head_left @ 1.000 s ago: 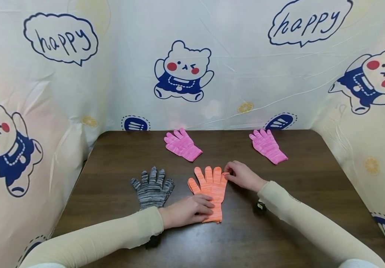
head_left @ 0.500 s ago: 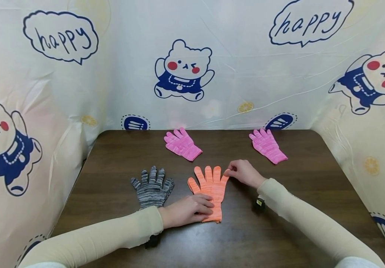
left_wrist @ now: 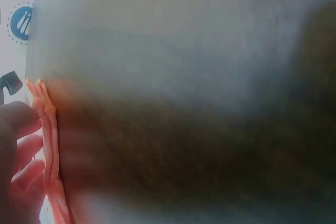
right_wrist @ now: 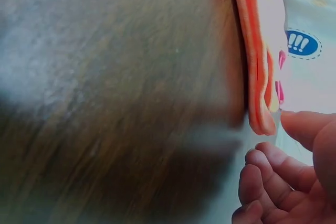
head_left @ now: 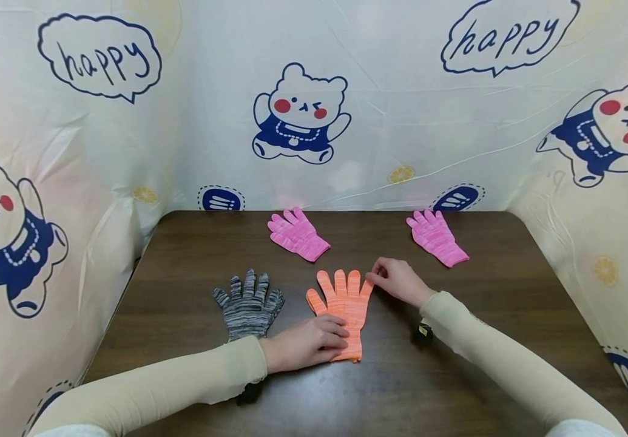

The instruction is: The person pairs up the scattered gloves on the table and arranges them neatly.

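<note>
An orange knitted glove (head_left: 349,303) lies flat in the middle of the table, fingers spread toward the far side. Its layered edge shows in the right wrist view. My left hand (head_left: 310,343) rests on its palm and cuff, and in the left wrist view the fingers lie by the orange edge. At the tip of the glove's rightmost finger is my right hand (head_left: 398,282). In the right wrist view its thumb and loosely bent fingers stand apart, around the glove's fingertip, with a small gap below it. Left of the orange glove lies a grey striped glove (head_left: 248,309), its cuff hidden by my left arm.
Two pink gloves lie farther back, one pink glove (head_left: 298,235) left of centre and another pink glove (head_left: 438,238) to the right. The dark wooden table (head_left: 483,358) is bordered by a printed curtain (head_left: 401,121) at the back and sides.
The right hand has shifted slightly at the orange glove's rightmost fingertip, which now points straighter outward. The left hand and the other gloves have stayed in place.
</note>
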`<state>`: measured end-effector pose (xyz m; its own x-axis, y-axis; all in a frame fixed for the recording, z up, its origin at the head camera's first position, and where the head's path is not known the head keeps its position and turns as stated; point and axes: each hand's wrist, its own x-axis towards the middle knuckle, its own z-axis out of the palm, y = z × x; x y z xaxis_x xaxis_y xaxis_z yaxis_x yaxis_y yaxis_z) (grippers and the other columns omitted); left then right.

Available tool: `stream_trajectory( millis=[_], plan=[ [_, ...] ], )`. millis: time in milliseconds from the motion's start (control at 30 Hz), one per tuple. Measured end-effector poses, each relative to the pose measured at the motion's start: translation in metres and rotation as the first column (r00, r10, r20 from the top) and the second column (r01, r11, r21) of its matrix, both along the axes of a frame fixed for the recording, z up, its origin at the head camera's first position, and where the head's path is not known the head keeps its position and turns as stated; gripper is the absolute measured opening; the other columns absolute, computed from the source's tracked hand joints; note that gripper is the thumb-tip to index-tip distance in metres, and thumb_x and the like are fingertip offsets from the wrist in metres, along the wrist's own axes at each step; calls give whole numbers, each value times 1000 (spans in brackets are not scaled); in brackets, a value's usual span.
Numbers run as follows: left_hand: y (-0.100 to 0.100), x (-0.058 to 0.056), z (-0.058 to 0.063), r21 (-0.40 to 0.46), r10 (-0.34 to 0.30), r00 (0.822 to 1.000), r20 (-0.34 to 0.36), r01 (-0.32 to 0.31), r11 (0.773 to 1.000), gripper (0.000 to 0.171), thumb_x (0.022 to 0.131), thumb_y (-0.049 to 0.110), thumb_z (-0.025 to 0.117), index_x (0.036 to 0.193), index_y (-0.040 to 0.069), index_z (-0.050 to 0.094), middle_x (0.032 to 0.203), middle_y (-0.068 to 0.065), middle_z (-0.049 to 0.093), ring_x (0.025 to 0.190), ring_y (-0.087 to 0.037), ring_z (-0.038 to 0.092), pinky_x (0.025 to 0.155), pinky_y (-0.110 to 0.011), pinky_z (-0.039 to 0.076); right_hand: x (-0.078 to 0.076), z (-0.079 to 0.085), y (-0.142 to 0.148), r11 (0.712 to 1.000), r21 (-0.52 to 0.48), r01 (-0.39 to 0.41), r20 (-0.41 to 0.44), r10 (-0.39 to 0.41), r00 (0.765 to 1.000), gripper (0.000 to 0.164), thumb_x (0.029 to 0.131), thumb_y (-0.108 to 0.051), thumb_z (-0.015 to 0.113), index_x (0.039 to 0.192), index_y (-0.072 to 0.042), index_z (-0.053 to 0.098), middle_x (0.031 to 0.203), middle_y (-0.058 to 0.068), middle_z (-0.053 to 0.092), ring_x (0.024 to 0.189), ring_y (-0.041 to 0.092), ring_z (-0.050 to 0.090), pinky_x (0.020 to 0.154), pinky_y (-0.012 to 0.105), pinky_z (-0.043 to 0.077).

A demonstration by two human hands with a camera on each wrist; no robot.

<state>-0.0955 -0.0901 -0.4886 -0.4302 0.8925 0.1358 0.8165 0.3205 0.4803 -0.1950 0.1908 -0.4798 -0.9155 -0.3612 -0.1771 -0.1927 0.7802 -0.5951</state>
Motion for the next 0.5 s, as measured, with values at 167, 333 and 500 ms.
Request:
stream_trajectory(
  millis=[167, 333, 500],
  plan=[
    [7, 2, -3, 62, 41, 997, -63, -37, 997, 24, 102, 18, 69, 125, 12, 75, 131, -7, 66, 127, -22, 57, 108, -33, 47, 2, 2, 7, 1000, -1, 10, -33, -10, 999, 20, 103, -27, 66, 105, -8, 69, 86, 2, 66, 73, 15, 56, 68, 32, 51],
    [14, -1, -7, -62, 90, 992, -84, -96, 993, 32, 106, 29, 63, 135, 16, 70, 146, -7, 59, 139, -25, 49, 114, -42, 43, 6, 3, 13, 1000, 6, 17, -23, -17, 1000, 18, 103, -25, 65, 107, -8, 70, 89, 2, 67, 75, 16, 57, 71, 33, 54],
    [17, 0, 0, -172, 128, 989, -70, -138, 975, 33, 106, 30, 62, 137, 20, 70, 150, -5, 56, 142, -24, 47, 116, -42, 41, 8, 3, 18, 1000, 10, 27, -11, -27, 1000, 16, 102, -24, 66, 108, -10, 70, 92, 2, 68, 78, 18, 58, 74, 35, 56]
  ],
)
